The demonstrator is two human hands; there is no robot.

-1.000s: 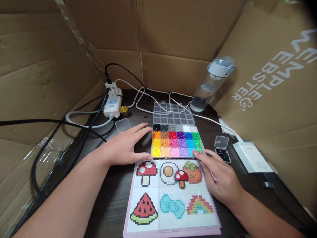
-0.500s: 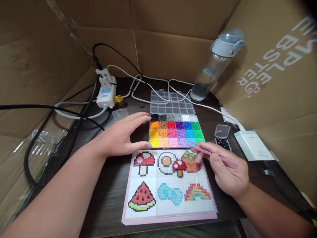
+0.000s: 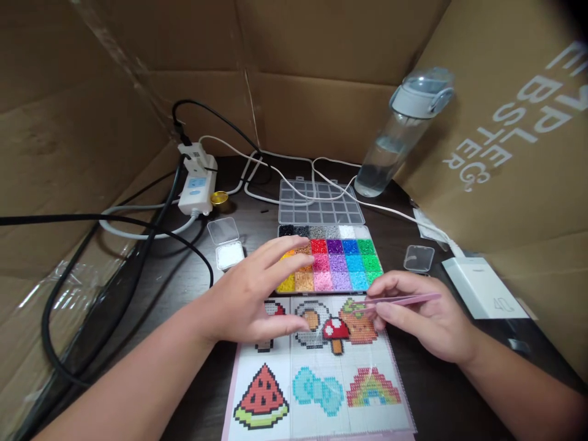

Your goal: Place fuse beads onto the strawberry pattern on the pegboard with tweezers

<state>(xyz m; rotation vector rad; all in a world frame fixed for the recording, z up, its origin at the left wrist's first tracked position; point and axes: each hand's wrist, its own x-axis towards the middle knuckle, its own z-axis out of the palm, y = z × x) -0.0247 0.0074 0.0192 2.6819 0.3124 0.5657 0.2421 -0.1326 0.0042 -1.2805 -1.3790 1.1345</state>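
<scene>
My right hand (image 3: 413, 309) grips pink tweezers (image 3: 408, 299), whose tips point left over the strawberry-like pattern on the sheet. My left hand (image 3: 261, 291), fingers spread and holding nothing, hovers over the left part of the bead box and the top of the pattern sheet. The bead box (image 3: 340, 263) has compartments of coloured beads, and its clear lid (image 3: 321, 202) lies folded back. On the pattern sheet (image 3: 316, 422) rests a clear pegboard (image 3: 316, 355). A small red-capped bead mushroom (image 3: 337, 334) sits on it, between the egg and strawberry-like pictures.
A small open case of white beads (image 3: 229, 254) stands left of the bead box. Another small clear lid (image 3: 419, 258) and a white charger (image 3: 484, 288) are at right. Behind stand a water bottle (image 3: 390, 141), a power strip (image 3: 197, 190), loose cables and cardboard walls (image 3: 312, 116).
My left hand has moved right and nearer, now covering part of the red mushroom picture. The tweezers have turned flatter, their tips shifting off the box edge. The view has tilted up slightly.
</scene>
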